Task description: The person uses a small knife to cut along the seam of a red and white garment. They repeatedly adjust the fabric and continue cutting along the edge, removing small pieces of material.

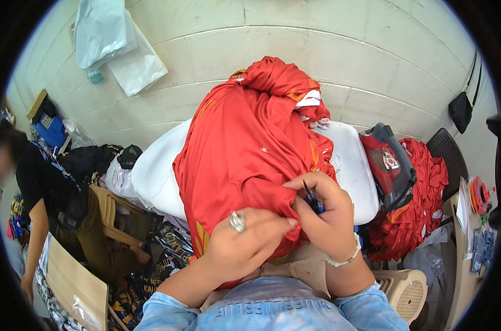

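A big heap of shiny red fabric (245, 138), with orange and white trim, lies bunched over a white padded board in front of me. My left hand (247, 234), a large ring on one finger, pinches a fold of this fabric near its front edge. Close beside it, my right hand (325, 212) is closed around small dark thread snips (312, 197), their pointed tips angled up and away from me. The thumb and forefinger of that hand also touch the fabric fold. A beaded bracelet circles the right wrist.
The white padded board (347, 160) stands against a block wall. At right are a grey-and-red clothes iron (391, 165), another red fabric pile (410, 220) and a plastic stool (402, 289). A person in black (52, 187) is at left, near a beige chair (115, 212) and wooden board (74, 281).
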{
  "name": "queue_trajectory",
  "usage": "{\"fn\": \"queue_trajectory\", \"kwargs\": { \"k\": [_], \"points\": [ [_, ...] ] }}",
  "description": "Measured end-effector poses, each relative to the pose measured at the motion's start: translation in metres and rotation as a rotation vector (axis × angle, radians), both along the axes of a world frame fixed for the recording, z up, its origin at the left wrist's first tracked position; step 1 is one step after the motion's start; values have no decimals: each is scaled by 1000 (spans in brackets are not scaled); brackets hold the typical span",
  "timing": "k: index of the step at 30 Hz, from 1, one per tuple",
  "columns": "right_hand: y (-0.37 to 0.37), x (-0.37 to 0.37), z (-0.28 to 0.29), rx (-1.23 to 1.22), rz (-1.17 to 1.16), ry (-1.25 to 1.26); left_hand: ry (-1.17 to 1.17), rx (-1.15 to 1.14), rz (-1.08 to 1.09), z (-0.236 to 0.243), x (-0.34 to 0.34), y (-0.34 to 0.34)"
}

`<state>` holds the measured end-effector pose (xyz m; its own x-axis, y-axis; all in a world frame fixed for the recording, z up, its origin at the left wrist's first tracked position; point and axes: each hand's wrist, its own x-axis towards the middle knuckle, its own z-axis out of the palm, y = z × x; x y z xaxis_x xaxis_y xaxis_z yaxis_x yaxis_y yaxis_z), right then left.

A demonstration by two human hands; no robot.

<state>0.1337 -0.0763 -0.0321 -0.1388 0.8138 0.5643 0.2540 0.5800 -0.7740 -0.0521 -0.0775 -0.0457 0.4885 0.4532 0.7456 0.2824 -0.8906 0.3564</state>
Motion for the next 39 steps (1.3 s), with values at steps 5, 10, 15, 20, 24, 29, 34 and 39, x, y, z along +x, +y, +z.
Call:
{"fn": "queue_trajectory", "kwargs": {
  "k": [5,10,15,20,24,29,34,39],
  "points": [
    [-13,-10,-12,377,-296,145,-849,-933,-302,-20,13,-4],
    [-19,-8,-23,236,-127,-106,-825,-929,-489,-24,9,4],
    [-14,1,-19,187,-69,-94,-701,-706,-351,-25,6,9],
    [-20,-1,-20,-372,81,519,-885,-1038,-504,-26,1,7],
    [-15,3,-17,-328,171,554,-489,-1084,-445,-16,-7,4],
    [-5,3,-9,45,167,14,-196,-1133,-487,-6,-9,7],
    [-3,1,-9,203,-160,-16,-508,-950,-327,-11,3,10],
    [-24,5,-15,-72,24,-102,-989,-1314,-490,-10,9,3]
  ]
}}
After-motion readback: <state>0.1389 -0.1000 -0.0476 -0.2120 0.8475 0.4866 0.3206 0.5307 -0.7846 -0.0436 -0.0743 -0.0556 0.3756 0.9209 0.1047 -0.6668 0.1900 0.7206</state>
